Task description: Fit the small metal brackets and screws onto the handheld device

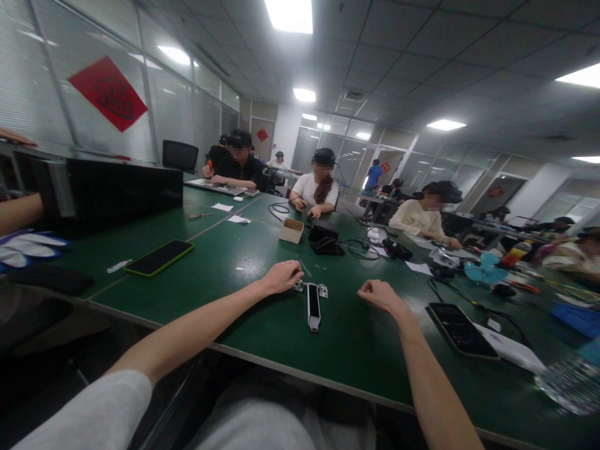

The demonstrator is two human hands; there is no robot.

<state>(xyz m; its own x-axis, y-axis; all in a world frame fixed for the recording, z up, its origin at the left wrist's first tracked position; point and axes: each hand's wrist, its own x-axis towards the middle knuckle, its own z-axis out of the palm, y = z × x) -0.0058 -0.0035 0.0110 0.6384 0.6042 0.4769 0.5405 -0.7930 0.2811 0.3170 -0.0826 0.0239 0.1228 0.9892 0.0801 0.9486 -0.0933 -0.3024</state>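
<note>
Flanking the silver-edged strip (pixel 314 306), left hand (pixel 283 277) and right hand (pixel 379 295) had curled fingers, hold unclear; a nudge could have skewed it

Dim overall; ceiling lights (pixel 289 14) glare (edges stretched).

Green table (pixel 356 350) before me, glass wall (pixel 175 100) on my left, red sign (pixel 109 94) on it, black chair (pixel 180 156) beyond, bright lights (pixel 290 14) in the grey ceiling (pixel 398 31)

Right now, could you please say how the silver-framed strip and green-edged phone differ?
The silver-framed strip is narrow, the green-edged phone broader. The strip runs nearly front to back; the phone lies at a slant. Both have dark upper faces and rest on the green table.
</note>
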